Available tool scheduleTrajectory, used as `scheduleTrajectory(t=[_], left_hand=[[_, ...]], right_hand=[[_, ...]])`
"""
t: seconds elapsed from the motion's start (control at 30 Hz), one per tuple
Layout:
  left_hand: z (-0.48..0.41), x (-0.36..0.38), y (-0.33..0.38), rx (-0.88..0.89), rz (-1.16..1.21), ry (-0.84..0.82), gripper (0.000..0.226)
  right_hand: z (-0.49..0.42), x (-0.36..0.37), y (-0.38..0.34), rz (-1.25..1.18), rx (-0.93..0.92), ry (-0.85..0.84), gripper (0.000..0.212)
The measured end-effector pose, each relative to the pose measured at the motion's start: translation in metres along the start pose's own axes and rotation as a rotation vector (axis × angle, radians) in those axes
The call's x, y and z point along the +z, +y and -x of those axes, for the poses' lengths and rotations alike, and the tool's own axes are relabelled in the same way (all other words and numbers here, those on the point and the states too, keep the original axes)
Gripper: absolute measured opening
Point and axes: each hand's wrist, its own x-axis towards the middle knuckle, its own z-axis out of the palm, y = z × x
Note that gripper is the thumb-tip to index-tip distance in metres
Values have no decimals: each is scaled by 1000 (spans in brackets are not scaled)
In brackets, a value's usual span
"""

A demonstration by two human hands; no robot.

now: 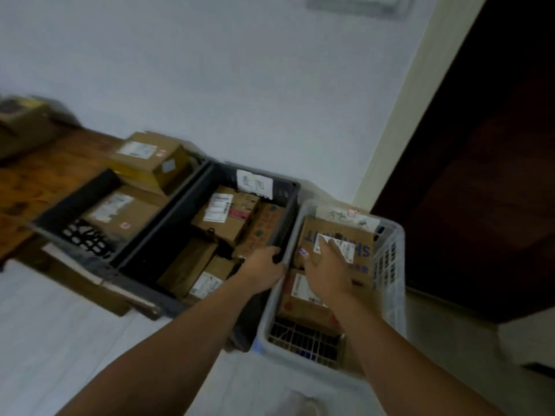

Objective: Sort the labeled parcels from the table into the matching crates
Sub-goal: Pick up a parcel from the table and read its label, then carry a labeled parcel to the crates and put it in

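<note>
Right hand [326,273] grip covers blue-lettered parcel [359,246], its label blurred.

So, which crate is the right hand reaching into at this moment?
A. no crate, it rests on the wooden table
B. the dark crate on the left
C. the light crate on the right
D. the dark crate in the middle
C: the right hand lies on the cardboard parcel with blue print inside the light crate, while the left hand is at the rim of the middle dark crate.
</note>
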Motion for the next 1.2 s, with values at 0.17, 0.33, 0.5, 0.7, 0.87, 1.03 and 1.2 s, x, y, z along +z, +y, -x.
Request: scheduleTrajectory(t=[0.17,0.33,0.5,0.7,0.87,1.03,1.2], left_hand=[[55,-72,-34,72,97,207,41],[133,-163,-112,82,100,381,51],[204,-249,-213,34,79,524,56],[287,-337,-314,-84,52,708,60],[326,-405,-390,-247,94,821,66],[337,-465,-453,-315,117,874,61],[302,-564,-547,-407,130,924,64]], right_hand=[[27,20,-104,4,-196,61,68],[69,75,-225,-28,-358,88,69],[121,142,-345,-31,-542,48,72],[162,223,-477,-9,-736,-55,73],[176,284,-572,23,-872,-136,73],[163,338,-648,-3,-940,-216,75],[120,405,-753,-3,-960,-267,75]])
